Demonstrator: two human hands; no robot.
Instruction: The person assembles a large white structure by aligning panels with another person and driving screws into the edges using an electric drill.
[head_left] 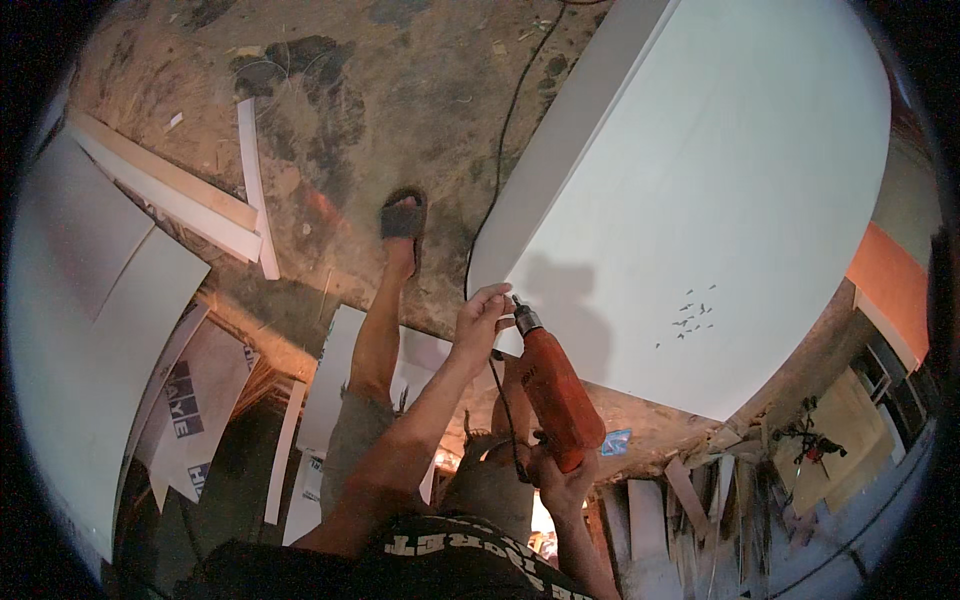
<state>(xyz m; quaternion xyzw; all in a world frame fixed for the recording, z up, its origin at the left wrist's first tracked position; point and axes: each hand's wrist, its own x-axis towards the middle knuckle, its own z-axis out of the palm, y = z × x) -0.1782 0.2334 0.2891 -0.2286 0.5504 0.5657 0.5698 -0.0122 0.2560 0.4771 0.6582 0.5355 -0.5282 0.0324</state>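
Note:
My right hand [563, 480] is wrapped round the handle of a red corded drill [560, 395], whose chuck [526, 319] points away from me and a little to the left. At the drill's tip, my left hand [484, 318] has its thumb and forefinger pinched together; whatever they hold is too small to make out. Both hands are over the near left corner of a large white panel [720, 180]. Several small dark screws [688, 320] lie scattered on the panel, right of the drill. A black cord [503, 150] runs along the panel's left side and past my left hand.
White boards [110, 260] lean at the left, with narrow strips [252, 180] on the stained floor [330, 150]. Offcuts [690, 510] stand at the lower right, near a blue packet [616, 442]. An orange board [888, 290] is at the far right. My sandalled foot [402, 225] stands left of the panel.

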